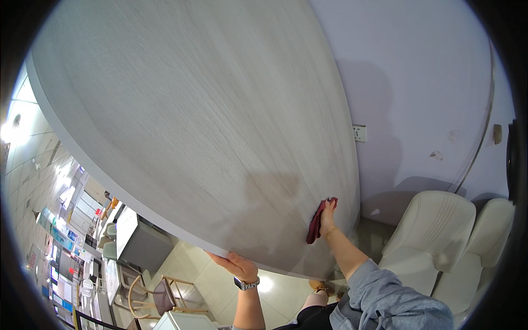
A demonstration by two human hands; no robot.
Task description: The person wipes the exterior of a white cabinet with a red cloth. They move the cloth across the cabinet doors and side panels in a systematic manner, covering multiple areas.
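A tall pale panel with grey wood grain [198, 123] fills most of the view, its near edge curved by the lens. My left hand [239, 266] grips that white edge low down, thumb against the grained face, and a watch is on the wrist. On the same face, towards the lower right, my right hand [328, 218] presses a dark red cloth [315, 225] to the surface. The cloth is bunched under the palm and fingers, so part of it is hidden. My shadow falls across the panel around the cloth.
A pale wall [412, 103] with a socket [359, 133] meets the panel's far side. Cream padded chairs [431, 227] stand at right. On the left are a wooden chair [163, 293], a white-topped grey counter [142, 237] and a tiled floor [202, 284]. My shoe [319, 285] shows below.
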